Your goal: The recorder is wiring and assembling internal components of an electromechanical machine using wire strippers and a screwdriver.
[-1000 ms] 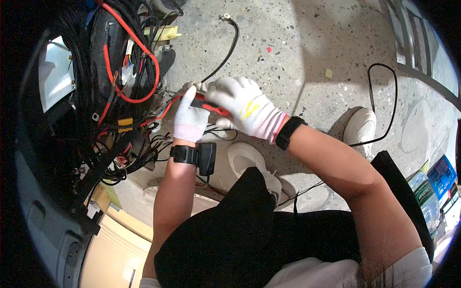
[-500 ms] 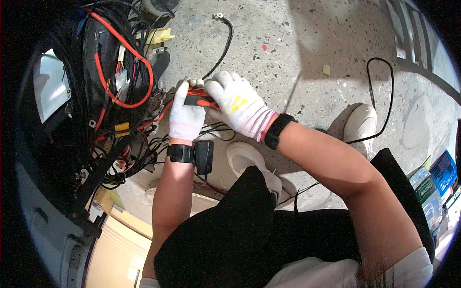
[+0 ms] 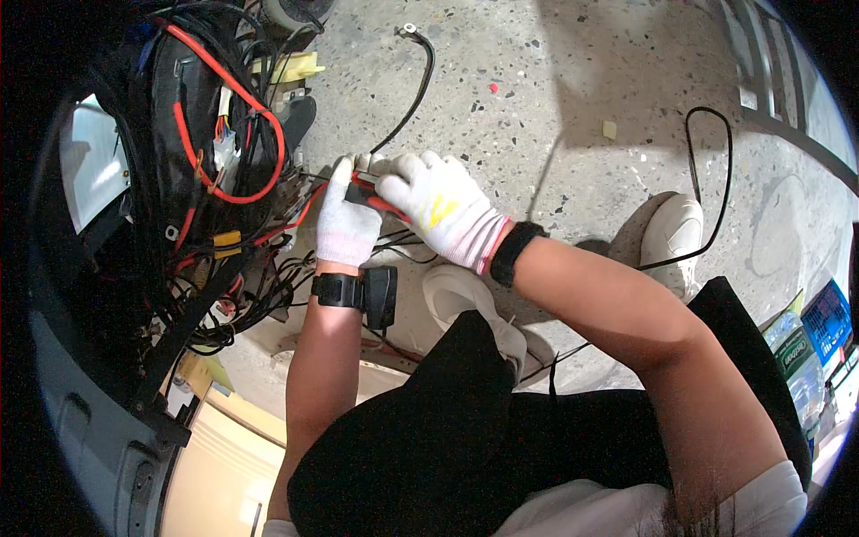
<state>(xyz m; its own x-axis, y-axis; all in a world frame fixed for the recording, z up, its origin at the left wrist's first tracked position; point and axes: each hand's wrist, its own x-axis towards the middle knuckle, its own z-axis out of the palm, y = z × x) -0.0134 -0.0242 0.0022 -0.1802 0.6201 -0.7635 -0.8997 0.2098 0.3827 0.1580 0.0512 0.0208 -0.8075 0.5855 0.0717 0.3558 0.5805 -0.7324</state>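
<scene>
My left hand, in a white knit glove, is closed around a red-and-black piece. My right hand, gloved the same way with a yellow mark on its back, presses its curled fingers onto that piece from the right. Most of the piece is hidden by the gloves, so its kind cannot be made out. From above the fingers a black cable with a ring terminal at its far end curves away over the floor. A thin red cable runs to the left hand from the wiring.
A dense bundle of black cables fills the left, with a thick red cable looped over it and a white connector. A black cord loops by my right shoe. Plastic bottles stand at the far right.
My right hand has turned slightly and shifted down a little, and less of the red-and-black piece shows between the gloves. My left hand has hardly moved.
</scene>
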